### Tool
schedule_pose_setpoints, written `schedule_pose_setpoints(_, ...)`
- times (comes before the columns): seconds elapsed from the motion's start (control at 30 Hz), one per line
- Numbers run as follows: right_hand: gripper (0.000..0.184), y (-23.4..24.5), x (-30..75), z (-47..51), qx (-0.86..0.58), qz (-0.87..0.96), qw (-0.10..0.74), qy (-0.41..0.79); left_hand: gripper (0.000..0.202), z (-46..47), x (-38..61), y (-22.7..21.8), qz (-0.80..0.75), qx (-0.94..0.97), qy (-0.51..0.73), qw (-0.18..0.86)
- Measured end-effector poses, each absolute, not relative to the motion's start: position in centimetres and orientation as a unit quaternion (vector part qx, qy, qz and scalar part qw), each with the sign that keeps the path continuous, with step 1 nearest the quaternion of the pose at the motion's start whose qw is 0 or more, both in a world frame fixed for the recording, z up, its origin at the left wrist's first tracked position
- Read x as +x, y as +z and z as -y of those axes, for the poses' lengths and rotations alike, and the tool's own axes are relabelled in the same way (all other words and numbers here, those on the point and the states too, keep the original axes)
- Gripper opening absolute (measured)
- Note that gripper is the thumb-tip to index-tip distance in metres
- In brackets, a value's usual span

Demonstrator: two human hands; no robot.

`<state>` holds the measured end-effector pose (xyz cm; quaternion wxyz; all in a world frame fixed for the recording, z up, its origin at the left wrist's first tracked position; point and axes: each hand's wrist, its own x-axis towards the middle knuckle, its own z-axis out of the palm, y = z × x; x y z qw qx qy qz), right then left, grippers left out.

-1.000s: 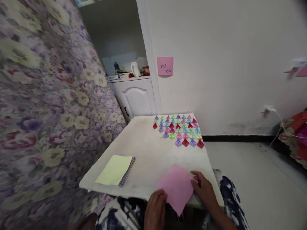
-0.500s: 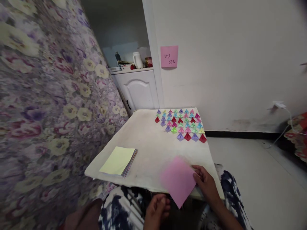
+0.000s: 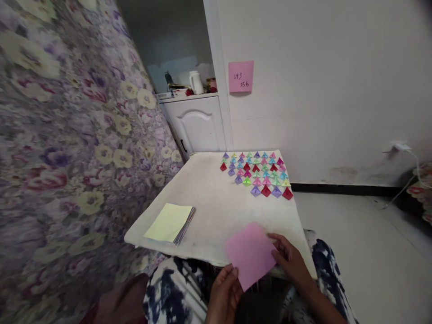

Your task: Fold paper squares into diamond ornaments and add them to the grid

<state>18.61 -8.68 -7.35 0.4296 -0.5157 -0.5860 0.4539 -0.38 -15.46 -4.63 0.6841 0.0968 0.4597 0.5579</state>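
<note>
A flat square of pink paper is held between my two hands over the near edge of the table. My right hand pinches its right corner between thumb and fingers. At the lower left side of the sheet, my left hand grips the edge, thumb on top. No fold shows in the paper. Several small folded paper pieces in red, purple, pink, green and blue lie in rows at the far right of the table. To the left rests a stack of square paper, a pale yellow sheet on top.
The cream-covered table stands against a white wall. A pink note with handwriting is stuck on that wall. A floral curtain hangs on the left. Behind it stand a white cabinet and a white jug.
My left hand has moved up and taken hold of the pink paper's left side. The sheet has turned slightly in my right hand's grip. The view has shifted a little.
</note>
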Motion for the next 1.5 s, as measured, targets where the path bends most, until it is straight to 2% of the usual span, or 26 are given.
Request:
schedule_pose_setpoints(0.27, 0.032, -6.4, 18.9, 9.2, -0.483, 0.630, 0.382, 0.473, 0.028, 13.8, -0.8, -5.3, -0.467, 0.122, 0.575, 0.661)
schedule_pose_setpoints(0.37, 0.032, -6.5, 18.7, 9.0, -0.474, 0.625, 0.385, 0.487, 0.033, 13.9, -1.2, -5.3, -0.489, 0.136, 0.570, 0.646)
schedule_pose_setpoints(0.7, 0.025, -5.5, 16.4, 8.7, -0.447, 0.588, 0.429, 0.520, 0.032, 14.1, -1.7, -3.1, -0.468, 0.225, 0.606, 0.603)
schedule_pose_setpoints(0.77, 0.026, -5.0, 16.2, 9.1, -0.460, 0.579, 0.437, 0.512, 0.042, 14.1, -1.9, -2.8, -0.474, 0.235, 0.623, 0.576)
schedule_pose_setpoints(0.9, 0.028, -3.8, 16.0, 9.8, -0.494, 0.581, 0.439, 0.475, 0.075, 14.3, -1.9, -1.9, -0.490, 0.262, 0.631, 0.541)
schedule_pose_setpoints(1.03, 0.029, -3.2, 16.0, 10.0, -0.487, 0.594, 0.443, 0.462, 0.087, 14.6, -1.9, -1.2, -0.508, 0.322, 0.609, 0.516)
schedule_pose_setpoints(1.1, 0.027, -3.1, 16.1, 10.0, -0.479, 0.599, 0.452, 0.457, 0.080, 14.7, -2.1, -1.2, -0.529, 0.368, 0.590, 0.487)
schedule_pose_setpoints(1.27, 0.024, -2.9, 16.1, 10.0, -0.479, 0.610, 0.444, 0.449, 0.034, 14.6, -2.9, -1.3, -0.601, 0.523, 0.495, 0.347)
schedule_pose_setpoints(1.5, 0.022, -2.9, 16.1, 10.2, -0.473, 0.630, 0.441, 0.430, 0.010, 14.7, -2.7, -0.7, -0.626, 0.574, 0.465, 0.250)
